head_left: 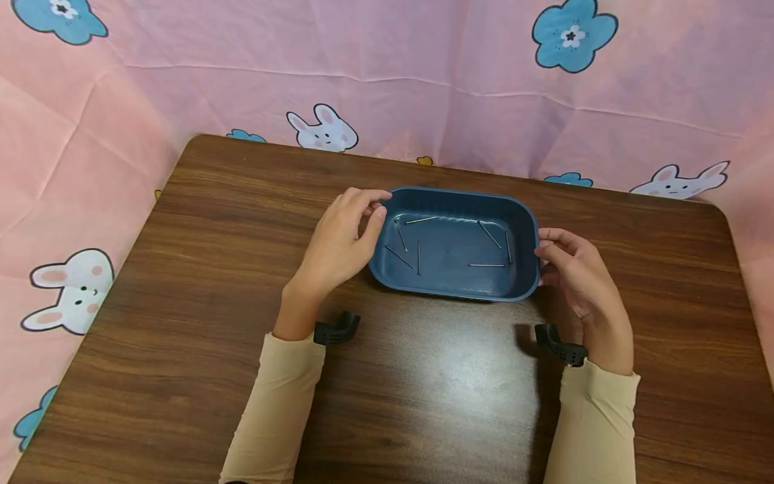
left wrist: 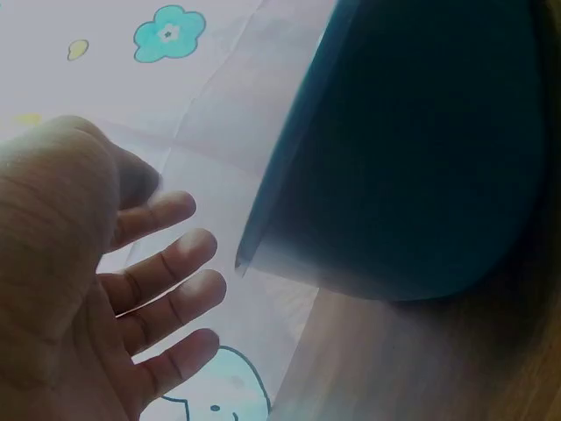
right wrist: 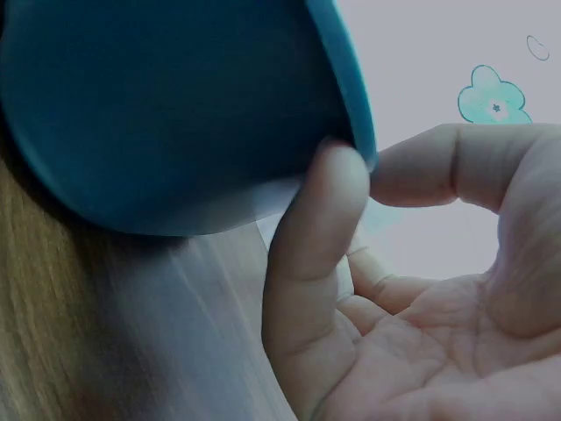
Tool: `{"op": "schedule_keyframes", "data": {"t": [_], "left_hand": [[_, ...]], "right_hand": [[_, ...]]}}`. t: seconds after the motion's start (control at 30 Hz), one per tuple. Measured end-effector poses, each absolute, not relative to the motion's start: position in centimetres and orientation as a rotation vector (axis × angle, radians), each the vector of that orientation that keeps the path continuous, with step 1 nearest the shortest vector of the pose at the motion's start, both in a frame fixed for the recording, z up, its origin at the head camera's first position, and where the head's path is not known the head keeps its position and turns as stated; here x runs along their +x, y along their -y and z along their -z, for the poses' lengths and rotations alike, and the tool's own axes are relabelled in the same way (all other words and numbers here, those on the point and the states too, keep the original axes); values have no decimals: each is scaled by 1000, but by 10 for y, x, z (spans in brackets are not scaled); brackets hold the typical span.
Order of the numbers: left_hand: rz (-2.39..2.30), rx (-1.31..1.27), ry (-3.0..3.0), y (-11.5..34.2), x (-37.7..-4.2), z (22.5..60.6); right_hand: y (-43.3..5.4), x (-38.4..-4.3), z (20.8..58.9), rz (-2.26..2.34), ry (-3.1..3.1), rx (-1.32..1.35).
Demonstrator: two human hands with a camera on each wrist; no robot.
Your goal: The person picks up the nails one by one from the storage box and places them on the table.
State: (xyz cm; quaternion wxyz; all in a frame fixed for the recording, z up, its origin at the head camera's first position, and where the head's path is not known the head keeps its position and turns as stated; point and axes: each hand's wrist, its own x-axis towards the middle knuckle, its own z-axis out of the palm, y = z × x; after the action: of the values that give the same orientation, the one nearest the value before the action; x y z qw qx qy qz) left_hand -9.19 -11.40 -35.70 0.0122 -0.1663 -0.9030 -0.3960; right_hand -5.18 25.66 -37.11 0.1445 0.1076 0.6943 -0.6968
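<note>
The right grip point(head_left: 583, 279) pinches the rim of the blue tub point(head_left: 446, 259). The left grip point(head_left: 340, 242) is loose and wide, just beside the tub's other end. Between both grips, the tub sits on the brown worktop point(head_left: 423, 383), with thin nails point(head_left: 419, 258) inside.

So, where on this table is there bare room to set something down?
Bare table lies left of the left hand, right of the right hand, and between the sleeves. Crowded: the tub's ends, each with a hand beside it and nails inside.
</note>
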Motion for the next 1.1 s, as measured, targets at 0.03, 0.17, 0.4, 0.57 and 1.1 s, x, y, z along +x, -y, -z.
{"op": "schedule_keyframes", "data": {"t": [0.03, 0.17, 0.4, 0.57, 1.1], "left_hand": [[1230, -526, 2817, 113, -92, 357], [1212, -559, 2834, 109, -92, 357], [1173, -606, 2846, 103, -91, 355], [1169, -643, 2854, 100, -91, 355], [1070, -781, 2920, 81, -86, 356]], "right_hand": [[-257, -52, 371, 2012, -2002, 312], [-258, -51, 371, 2019, -2004, 310], [-259, -51, 373, 2020, -1999, 307], [-259, -52, 374, 2003, -2014, 330], [-258, -53, 373, 2043, -1984, 314]]}}
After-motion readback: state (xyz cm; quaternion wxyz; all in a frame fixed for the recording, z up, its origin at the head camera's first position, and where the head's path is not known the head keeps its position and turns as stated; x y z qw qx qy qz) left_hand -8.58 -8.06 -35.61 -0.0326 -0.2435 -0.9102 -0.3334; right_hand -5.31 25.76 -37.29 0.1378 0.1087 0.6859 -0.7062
